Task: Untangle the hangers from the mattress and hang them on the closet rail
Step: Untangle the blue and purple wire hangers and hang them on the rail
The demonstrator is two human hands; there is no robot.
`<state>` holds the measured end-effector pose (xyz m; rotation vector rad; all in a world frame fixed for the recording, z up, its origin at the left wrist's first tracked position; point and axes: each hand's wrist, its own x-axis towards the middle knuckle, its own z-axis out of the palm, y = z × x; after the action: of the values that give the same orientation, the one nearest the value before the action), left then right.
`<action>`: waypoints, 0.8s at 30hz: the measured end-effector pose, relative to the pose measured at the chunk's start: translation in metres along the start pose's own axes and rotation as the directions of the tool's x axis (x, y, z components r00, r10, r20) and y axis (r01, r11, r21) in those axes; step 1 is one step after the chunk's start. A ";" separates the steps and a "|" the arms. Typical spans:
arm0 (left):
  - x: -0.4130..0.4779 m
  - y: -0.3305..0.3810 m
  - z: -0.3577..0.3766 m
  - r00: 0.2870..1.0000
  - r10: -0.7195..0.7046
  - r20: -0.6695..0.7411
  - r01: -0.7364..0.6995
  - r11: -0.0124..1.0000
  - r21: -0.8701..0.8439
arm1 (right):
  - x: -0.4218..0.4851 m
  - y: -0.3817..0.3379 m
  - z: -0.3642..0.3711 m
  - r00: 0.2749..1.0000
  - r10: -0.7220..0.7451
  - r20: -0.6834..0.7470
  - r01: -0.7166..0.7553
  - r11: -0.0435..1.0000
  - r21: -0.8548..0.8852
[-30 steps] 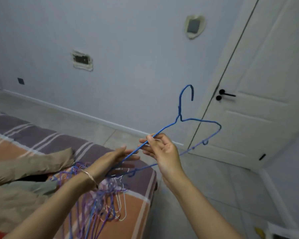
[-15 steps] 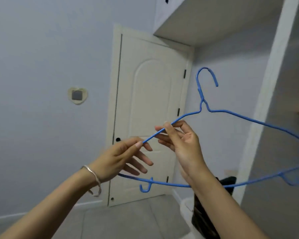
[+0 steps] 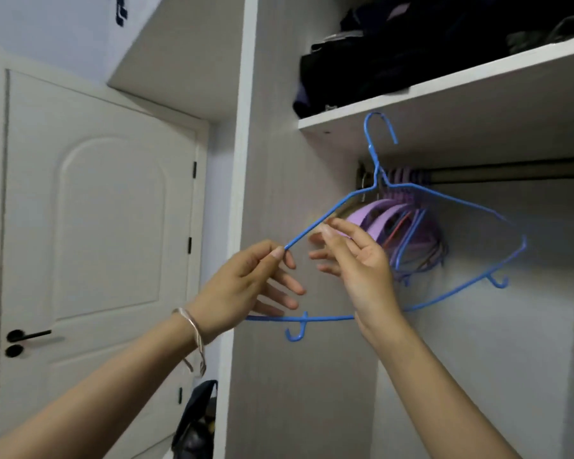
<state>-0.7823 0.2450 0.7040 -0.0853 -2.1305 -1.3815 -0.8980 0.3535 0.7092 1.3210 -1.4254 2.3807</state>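
Observation:
A blue wire hanger [image 3: 451, 202] is held up in front of the open closet, its hook just under the shelf edge and above the dark closet rail [image 3: 511, 172]. My left hand [image 3: 246, 286] pinches the hanger's left end between thumb and forefinger, other fingers spread. My right hand [image 3: 355, 260] pinches the upper left arm of the hanger a little further along. Several purple and blue hangers [image 3: 408, 233] hang bunched at the rail's left end, behind the held one. The mattress is out of view.
A white shelf [image 3: 444, 94] with dark folded clothes [image 3: 395, 51] runs above the rail. The closet's side panel [image 3: 246, 160] stands left of the hangers. A white door [image 3: 96, 226] with a black handle is at left, a dark bag [image 3: 196, 422] on the floor beside it.
The view has swung from the mattress past the door to the closet. Both hands have carried the blue hanger up to the rail, keeping their pinch on its left arm.

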 end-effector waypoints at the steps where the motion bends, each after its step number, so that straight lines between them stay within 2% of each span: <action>1: 0.012 0.003 0.014 1.000 0.012 0.002 -0.012 1.000 -0.019 | 0.006 -0.001 -0.015 1.000 -0.021 -0.016 0.020 0.999 -0.030; 4: 0.048 0.013 0.050 0.999 0.031 0.015 -0.029 0.994 -0.102 | 0.023 -0.005 -0.052 0.996 -0.074 -0.041 0.069 0.992 -0.108; 9: 0.101 0.025 0.099 0.996 0.011 0.087 0.003 0.988 -0.154 | 0.057 -0.011 -0.092 0.986 -0.096 -0.140 0.082 0.991 -0.106; 13: 0.136 0.029 0.128 0.992 -0.037 0.118 0.060 0.980 -0.191 | 0.083 -0.008 -0.111 0.972 -0.036 -0.232 0.026 0.999 -0.048; 17: 0.167 0.034 0.143 0.980 -0.079 0.182 0.116 0.973 -0.200 | 0.108 -0.003 -0.121 0.943 0.081 -0.323 -0.053 0.994 0.096; 24: 0.207 0.032 0.147 0.943 -0.156 0.295 0.211 0.963 -0.166 | 0.132 0.003 -0.147 0.926 0.116 -0.359 -0.086 0.991 0.100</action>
<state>-1.0056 0.3317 0.7928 -0.1716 -2.2707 -1.7793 -1.0753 0.4161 0.7701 0.7719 -1.3253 2.5993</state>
